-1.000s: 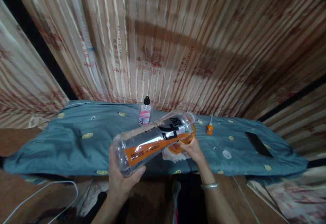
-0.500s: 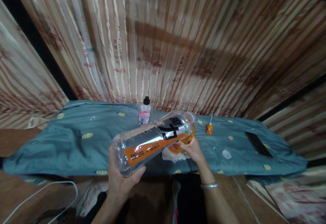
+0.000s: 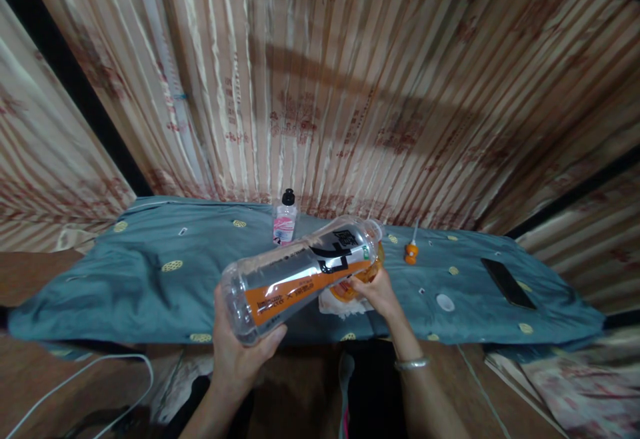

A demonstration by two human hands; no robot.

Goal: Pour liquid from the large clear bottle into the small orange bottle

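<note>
My left hand [image 3: 243,352] is wrapped round the base of a large clear plastic bottle [image 3: 300,272] with an orange and black label. The bottle leans over, its uncapped mouth up and to the right, at the top of an orange bottle [image 3: 345,290]. My right hand [image 3: 375,290] grips that orange bottle, which is mostly hidden behind the clear one. Beneath the orange bottle lies a white cloth or tissue [image 3: 340,306]. An orange pump head [image 3: 411,252] with a clear tube rests to the right. Whether liquid is passing between the bottles I cannot tell.
A small bottle [image 3: 285,219] with a black cap and pink label stands at the back. On the right lie a white disc, perhaps a cap [image 3: 445,302], and a dark phone [image 3: 507,282]. Teal cloth [image 3: 125,286] covers the surface; a pleated curtain [image 3: 310,79] hangs behind.
Almost nothing differs. Both hands keep the bottles in the same tilted pose; the view has shifted very slightly.
</note>
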